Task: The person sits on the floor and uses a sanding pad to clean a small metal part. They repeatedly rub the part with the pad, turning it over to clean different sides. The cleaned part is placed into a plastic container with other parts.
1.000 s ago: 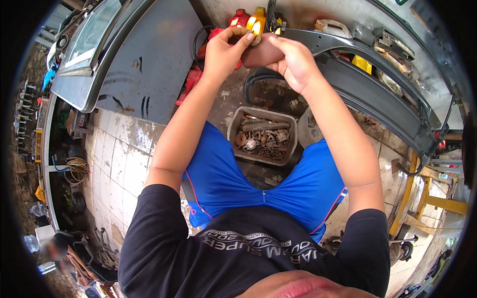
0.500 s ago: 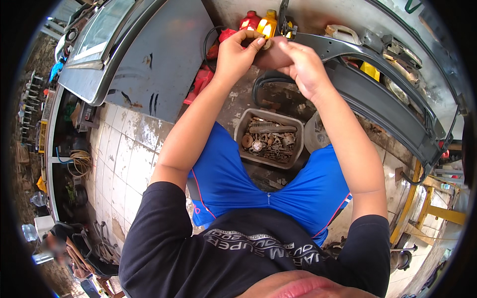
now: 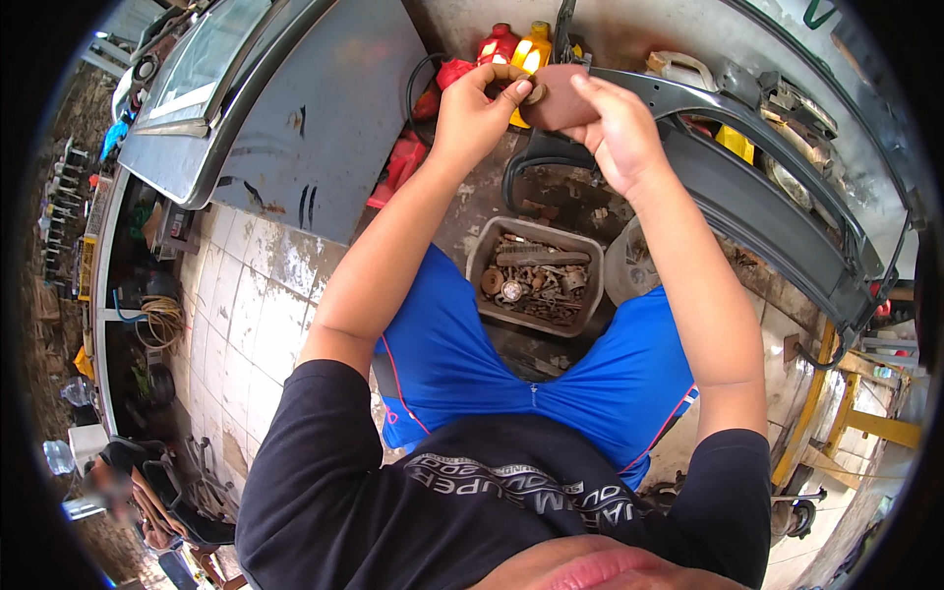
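Note:
Out in front, my left hand [image 3: 479, 110] pinches a small round metal piece [image 3: 534, 93] between thumb and fingers. My right hand [image 3: 619, 128] grips a reddish-brown sheet of sandpaper [image 3: 557, 97] with a curved edge, its thumb lying over the right side. The sandpaper's left edge is right beside the metal piece; whether they touch I cannot tell. Below both hands, between my knees, a grey plastic bin [image 3: 479, 258] holds rusty bolts, washers and other loose metal parts.
A grey car door [image 3: 295, 128] leans at the left. Red bottles [image 3: 498, 44] and a yellow bottle [image 3: 531, 49] stand behind my hands. Dark car body panels [image 3: 747, 187] fill the right. A clear plastic tub [image 3: 629, 261] sits beside the bin. Someone else [image 3: 147, 482] is at lower left.
My right hand has shifted slightly right, and the sandpaper has turned so that more of its face shows. My left hand stays nearly in place, still pinching the metal piece.

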### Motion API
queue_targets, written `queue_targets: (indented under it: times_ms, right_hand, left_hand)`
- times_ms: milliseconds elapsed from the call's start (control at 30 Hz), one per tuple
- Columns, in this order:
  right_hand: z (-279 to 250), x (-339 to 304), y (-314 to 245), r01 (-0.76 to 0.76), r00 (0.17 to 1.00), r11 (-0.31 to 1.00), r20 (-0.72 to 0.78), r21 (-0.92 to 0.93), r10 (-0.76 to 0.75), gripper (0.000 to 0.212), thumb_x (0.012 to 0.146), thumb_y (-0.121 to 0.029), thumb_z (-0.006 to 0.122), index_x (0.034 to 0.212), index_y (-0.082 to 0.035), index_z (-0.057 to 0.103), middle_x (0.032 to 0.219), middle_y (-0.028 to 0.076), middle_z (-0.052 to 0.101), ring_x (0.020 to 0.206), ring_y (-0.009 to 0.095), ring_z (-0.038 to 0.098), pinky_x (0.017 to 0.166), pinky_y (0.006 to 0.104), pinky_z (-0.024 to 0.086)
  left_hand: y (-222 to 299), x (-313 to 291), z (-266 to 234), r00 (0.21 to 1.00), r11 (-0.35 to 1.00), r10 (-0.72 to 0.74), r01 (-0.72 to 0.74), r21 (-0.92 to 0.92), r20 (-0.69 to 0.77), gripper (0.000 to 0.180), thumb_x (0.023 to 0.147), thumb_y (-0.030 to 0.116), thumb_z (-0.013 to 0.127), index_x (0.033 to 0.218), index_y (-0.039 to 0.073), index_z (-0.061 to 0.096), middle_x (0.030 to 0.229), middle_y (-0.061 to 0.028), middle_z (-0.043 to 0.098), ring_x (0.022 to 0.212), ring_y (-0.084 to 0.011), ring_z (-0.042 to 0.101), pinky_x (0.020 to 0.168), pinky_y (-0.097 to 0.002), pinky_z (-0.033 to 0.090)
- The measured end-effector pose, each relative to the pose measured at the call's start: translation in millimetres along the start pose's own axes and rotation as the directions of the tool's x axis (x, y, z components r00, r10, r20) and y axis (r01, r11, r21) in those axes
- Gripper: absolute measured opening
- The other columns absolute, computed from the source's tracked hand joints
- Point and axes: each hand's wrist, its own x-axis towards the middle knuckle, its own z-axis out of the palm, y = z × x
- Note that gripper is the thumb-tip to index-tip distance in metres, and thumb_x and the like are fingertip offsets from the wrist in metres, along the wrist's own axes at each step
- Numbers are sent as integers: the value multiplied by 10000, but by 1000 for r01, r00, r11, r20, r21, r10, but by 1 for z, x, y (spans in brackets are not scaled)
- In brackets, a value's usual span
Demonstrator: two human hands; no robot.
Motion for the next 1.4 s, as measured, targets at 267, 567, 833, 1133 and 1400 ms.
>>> queue_targets:
  times_ms: [267, 567, 833, 1133, 1400]
  right_hand:
    - [2, 0, 2, 10, 1000, 1000, -6, -16, -10, 372, 1091, -275, 598, 1308, 17, 674, 1259, 128, 729, 1106, 203, 723, 963, 366, 581]
    - [5, -1, 7, -17, 1000, 998, -27, -63, 15, 388, 1098, -293, 582, 1296, 26, 678, 1220, 120, 742, 1093, 197, 725, 977, 370, 573]
    - [5, -1, 6, 6, 1000, 998, -23, -57, -7, 370, 1087, -301, 608, 1277, 4, 695, 1211, 105, 744, 1073, 176, 718, 935, 343, 563]
    - [8, -3, 9, 12, 998, 994, -53, -111, -17, 390, 1091, -298, 604, 1283, 31, 689, 1224, 128, 741, 1094, 192, 721, 964, 357, 568]
    - [4, -1, 11, -8, 999, 993, -35, -120, 4, 395, 1092, -303, 602, 1294, 26, 687, 1229, 119, 744, 1089, 185, 722, 968, 349, 565]
  left_hand:
    - [4, 2, -1, 1000, 999, 21, -21, 30, -19, 223, 996, 165, 771, 1129, -13, 762, 952, -70, 803, 831, -96, 696, 790, -283, 562]
    - [3, 1, 0, 993, 995, -92, 90, 36, 69, 223, 1028, 159, 740, 1160, -19, 738, 1014, -45, 780, 941, -97, 689, 899, -280, 547]
    - [2, 0, 2, 999, 999, -35, 35, -17, 8, 212, 989, 156, 779, 1122, -9, 764, 911, -28, 782, 775, -71, 641, 752, -274, 544]
    - [1, -1, 1, 998, 995, -62, 62, -77, 12, 196, 994, 132, 769, 1122, -16, 761, 954, -39, 792, 832, -74, 668, 795, -271, 553]
    - [-5, 3, 3, 999, 992, -44, 45, -120, 14, 192, 987, 130, 773, 1110, -17, 762, 950, -48, 794, 822, -75, 668, 792, -273, 555]
